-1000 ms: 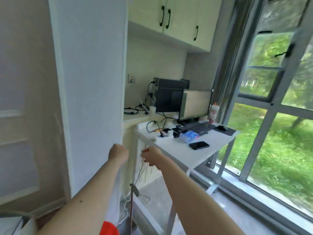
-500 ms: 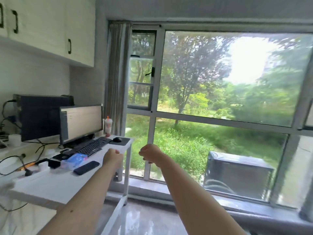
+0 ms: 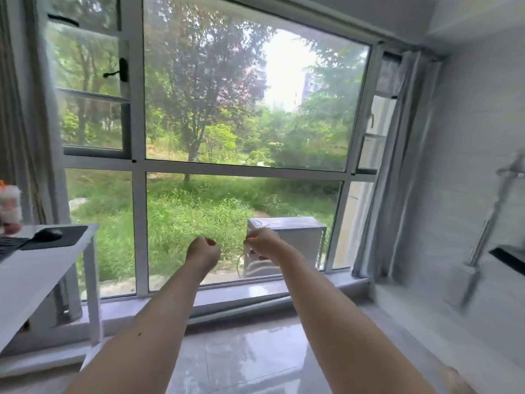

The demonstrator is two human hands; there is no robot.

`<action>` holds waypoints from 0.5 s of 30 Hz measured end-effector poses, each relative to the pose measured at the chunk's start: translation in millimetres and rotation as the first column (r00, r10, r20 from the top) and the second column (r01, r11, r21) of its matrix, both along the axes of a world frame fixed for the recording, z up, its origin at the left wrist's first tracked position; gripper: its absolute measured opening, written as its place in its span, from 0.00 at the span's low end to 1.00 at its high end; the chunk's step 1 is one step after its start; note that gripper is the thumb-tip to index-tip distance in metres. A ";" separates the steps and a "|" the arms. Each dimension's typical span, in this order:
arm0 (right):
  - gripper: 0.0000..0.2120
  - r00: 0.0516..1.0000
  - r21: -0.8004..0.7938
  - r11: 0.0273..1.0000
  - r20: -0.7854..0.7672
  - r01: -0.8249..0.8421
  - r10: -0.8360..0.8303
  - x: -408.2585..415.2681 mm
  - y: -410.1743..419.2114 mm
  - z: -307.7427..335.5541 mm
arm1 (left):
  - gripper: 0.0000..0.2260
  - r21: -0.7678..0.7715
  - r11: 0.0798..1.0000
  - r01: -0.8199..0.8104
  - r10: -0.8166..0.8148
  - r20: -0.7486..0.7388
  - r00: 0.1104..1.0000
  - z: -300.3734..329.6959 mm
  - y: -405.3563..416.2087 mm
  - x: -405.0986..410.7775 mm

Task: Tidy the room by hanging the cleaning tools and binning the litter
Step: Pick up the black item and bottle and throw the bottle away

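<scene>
Both my arms reach forward toward the big window (image 3: 139,163). My left hand (image 3: 202,249) is curled into a fist, and nothing shows in it. My right hand (image 3: 262,243) is closed on a small whitish scrap of litter (image 3: 246,249), with a thin strand hanging below the fingers. No cleaning tool and no bin is in view.
A white desk (image 3: 39,268) with a black mouse (image 3: 47,234) on a dark mat and a drink cup (image 3: 10,207) stands at the left. Grey curtains (image 3: 392,172) hang at the right of the window. A blurred metal rack (image 3: 488,231) is on the right wall. Glossy floor tiles lie below.
The view has swung to the right, from the cabinet and desk to the window. Both hands stayed raised in front of me, the right one still closed on the scrap.
</scene>
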State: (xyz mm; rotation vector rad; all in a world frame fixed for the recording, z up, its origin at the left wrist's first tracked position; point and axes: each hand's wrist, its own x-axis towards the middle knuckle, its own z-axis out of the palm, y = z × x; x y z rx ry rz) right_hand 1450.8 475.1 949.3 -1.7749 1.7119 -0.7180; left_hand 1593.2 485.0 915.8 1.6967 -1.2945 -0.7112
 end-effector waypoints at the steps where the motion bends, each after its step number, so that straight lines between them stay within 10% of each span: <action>1: 0.16 0.999 0.015 0.999 0.006 0.034 -0.034 -4.8 -6.3 -5.6 | 0.14 0.008 1.000 0.028 -0.028 0.000 1.000 -4.2 -8.9 -1.8; 15: 0.06 0.948 0.136 0.939 -0.006 0.315 -0.317 -112.2 -55.6 -61.4 | 0.12 -0.008 0.962 0.274 -0.272 -0.128 0.954 -67.8 -116.8 -99.8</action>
